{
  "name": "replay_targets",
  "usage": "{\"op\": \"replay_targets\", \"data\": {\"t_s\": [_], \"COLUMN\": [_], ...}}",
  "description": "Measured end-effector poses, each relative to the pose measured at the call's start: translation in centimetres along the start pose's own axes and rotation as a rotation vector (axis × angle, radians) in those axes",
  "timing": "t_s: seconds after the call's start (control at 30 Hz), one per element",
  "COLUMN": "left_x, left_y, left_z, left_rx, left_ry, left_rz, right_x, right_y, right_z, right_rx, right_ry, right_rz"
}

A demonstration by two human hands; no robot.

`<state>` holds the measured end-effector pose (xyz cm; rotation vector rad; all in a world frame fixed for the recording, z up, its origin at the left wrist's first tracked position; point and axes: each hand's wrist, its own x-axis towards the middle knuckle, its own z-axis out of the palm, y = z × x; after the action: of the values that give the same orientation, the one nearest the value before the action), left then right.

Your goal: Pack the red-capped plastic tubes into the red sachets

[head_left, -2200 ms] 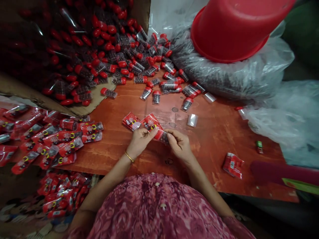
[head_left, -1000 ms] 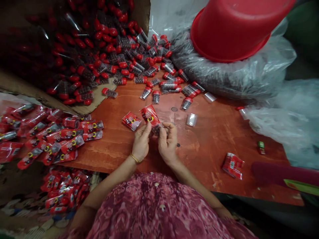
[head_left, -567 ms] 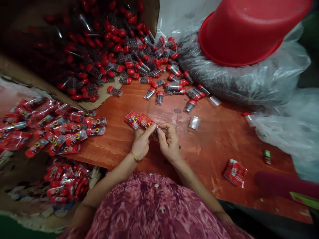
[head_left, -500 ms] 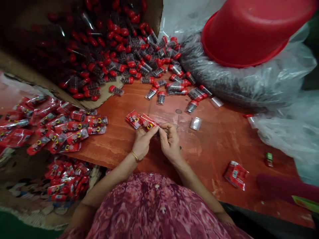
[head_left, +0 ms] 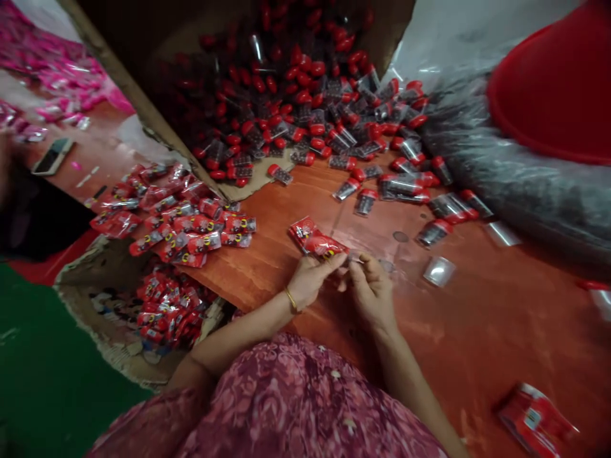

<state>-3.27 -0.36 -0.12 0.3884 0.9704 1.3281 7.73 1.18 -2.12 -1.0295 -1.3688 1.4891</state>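
Observation:
My left hand (head_left: pixel 310 280), with a gold bangle at the wrist, grips a red printed plastic packet (head_left: pixel 324 246) between thumb and fingers. My right hand (head_left: pixel 373 287) pinches the clear end of that same packet, fingertips close to the left thumb. Whether anything sits inside the packet is hidden by the fingers. Another red printed piece (head_left: pixel 301 228) lies just beyond the left hand, touching or overlapping the held packet. To the right of my hands a small clear cup (head_left: pixel 438 271) rests on the reddish-brown table (head_left: pixel 267 254).
A cardboard box (head_left: pixel 157 121) on its side spills red-capped clear tubes (head_left: pixel 366 202). Filled red packets (head_left: pixel 205 240) pile at left, with more in a lower box (head_left: pixel 167 312). A phone (head_left: pixel 53 156) lies far left. A red tub (head_left: pixel 548 95) stands on a plastic bag (head_left: pixel 525 197).
The view has swung left, bringing the phone and pink items into sight. Both hands keep hold of the packet, which now lies against the other red piece.

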Motion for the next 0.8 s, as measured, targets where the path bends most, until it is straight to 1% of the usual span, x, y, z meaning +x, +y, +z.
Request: {"op": "replay_targets", "data": {"t_s": [0.1,0.2,0.27,0.33,0.43,0.47,0.5,0.57,0.63,0.7,0.8], "left_x": [-0.4,-0.9,-1.5,-2.2,-2.2,-1.9,-1.5,-0.5,0.1,0.0,-1.3], "left_y": [0.3,1.1,1.9,2.8,4.4,5.0,5.6,6.8,7.8,8.8,9.9], "left_z": [-0.6,-1.5,-2.4,-3.5,-5.6,-6.4,-7.1,-8.5,-9.7,-11.0,-13.1], "left_rx": [-0.021,-0.061,-0.07,-0.052,-0.012,0.028,0.039,0.047,0.025,-0.015,-0.049], "left_ry": [0.04,0.071,0.092,0.14,0.263,0.372,0.41,0.446,0.526,0.627,0.8], "left_rz": [0.021,-0.006,-0.047,-0.062,0.001,0.047,0.075,0.107,0.143,0.187,0.249], "right_x": [0.7,1.5,1.8,1.9,1.8,1.7,1.7,1.8,2.0,2.5,4.2], "right_y": [-0.1,-0.3,-0.6,-1.0,-1.6,-1.7,-1.8,-2.0,-2.0,-1.9,-1.7], "right_z": [1.2,2.6,3.7,4.8,6.0,6.1,6.1,5.6,4.3,2.1,-2.5], "right_rx": [-0.036,-0.064,-0.095,-0.183,-0.363,-0.399,-0.427,-0.472,-0.536,-0.597,-0.723], "right_ry": [0.0,-0.012,-0.044,-0.108,-0.169,-0.167,-0.159,-0.133,-0.093,-0.024,0.149], "right_rz": [-0.013,-0.008,-0.005,-0.045,-0.148,-0.165,-0.174,-0.194,-0.217,-0.224,-0.19]}}
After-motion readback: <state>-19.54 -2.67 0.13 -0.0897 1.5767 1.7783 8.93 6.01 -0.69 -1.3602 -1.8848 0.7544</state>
